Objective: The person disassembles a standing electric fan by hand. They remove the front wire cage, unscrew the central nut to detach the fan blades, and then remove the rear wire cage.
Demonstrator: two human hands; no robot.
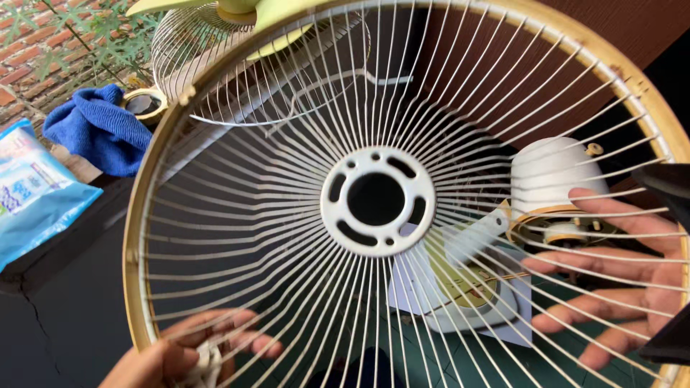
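Behind the fan guard (pixel 376 200), right hand (pixel 618 276) spread open; left hand (pixel 180 352) clutching a cloth (pixel 208 363).

I see a dark work surface (pixel 65 316) below me. On it lie a blue cloth (pixel 100 129), a blue plastic packet (pixel 32 197) and a white fan motor housing (pixel 550 179).

Fan guard (pixel 287 215): off-white wires radiating from a white hub, yellowed tan rim. Cloth (pixel 97 126): deep blue. Packet (pixel 29 194): light blue, printed white patches. Fan blades (pixel 237 11): pale yellow-green. Motor housing (pixel 546 176): white. Brick wall (pixel 36 43): red-brown. Desk (pixel 65 316): black.
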